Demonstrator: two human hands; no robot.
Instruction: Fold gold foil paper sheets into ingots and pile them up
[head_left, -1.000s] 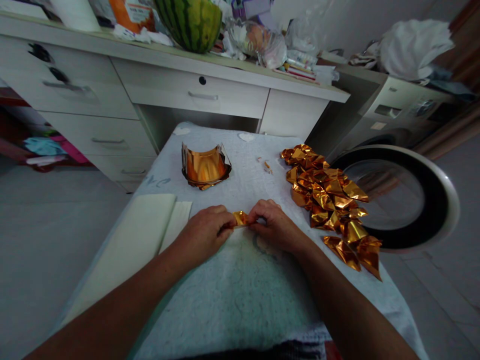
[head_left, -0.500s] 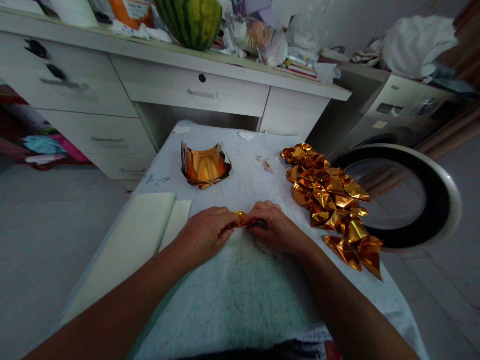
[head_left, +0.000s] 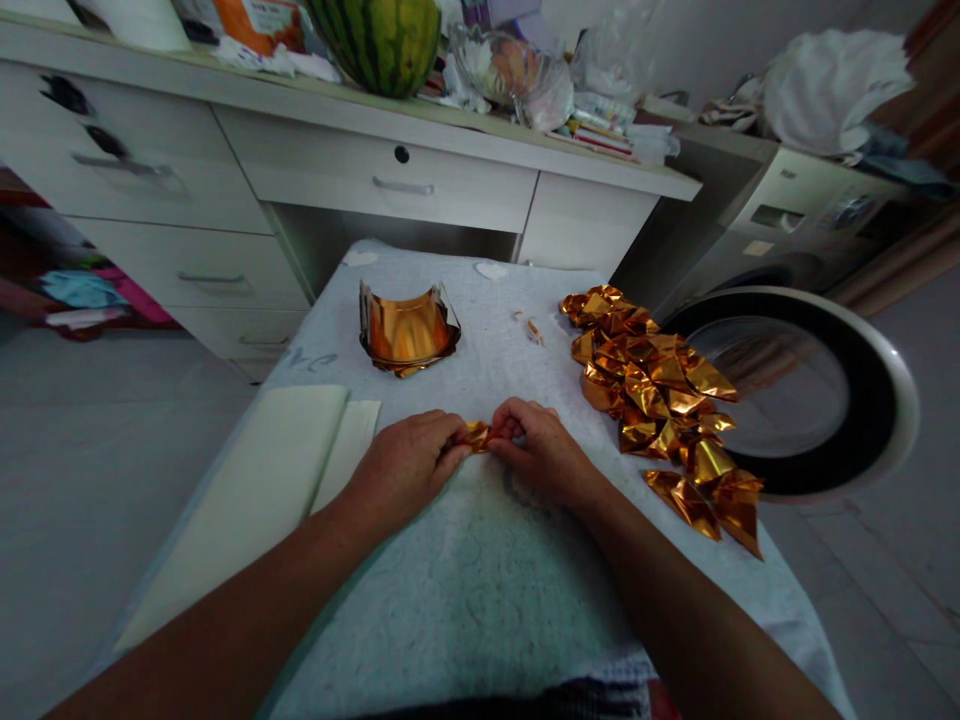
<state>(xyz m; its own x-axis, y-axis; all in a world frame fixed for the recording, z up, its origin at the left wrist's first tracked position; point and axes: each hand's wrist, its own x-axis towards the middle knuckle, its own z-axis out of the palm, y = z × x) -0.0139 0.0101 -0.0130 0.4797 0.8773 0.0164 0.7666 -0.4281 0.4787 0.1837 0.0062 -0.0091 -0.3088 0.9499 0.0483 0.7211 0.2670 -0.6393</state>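
Your forearms [head_left: 247, 590] angle in from both sides and converge over the cloth-covered bench [head_left: 465, 600]. Your left hand [head_left: 409, 455], back upward, pinches one end of the small gold foil piece [head_left: 478, 437]; your right hand [head_left: 541, 450], fingers curled, pinches the other, each grip narrow. The piece sits between your fingertips, nearer you than the curved foil stack [head_left: 409, 332], left of the foil pile [head_left: 660, 375].
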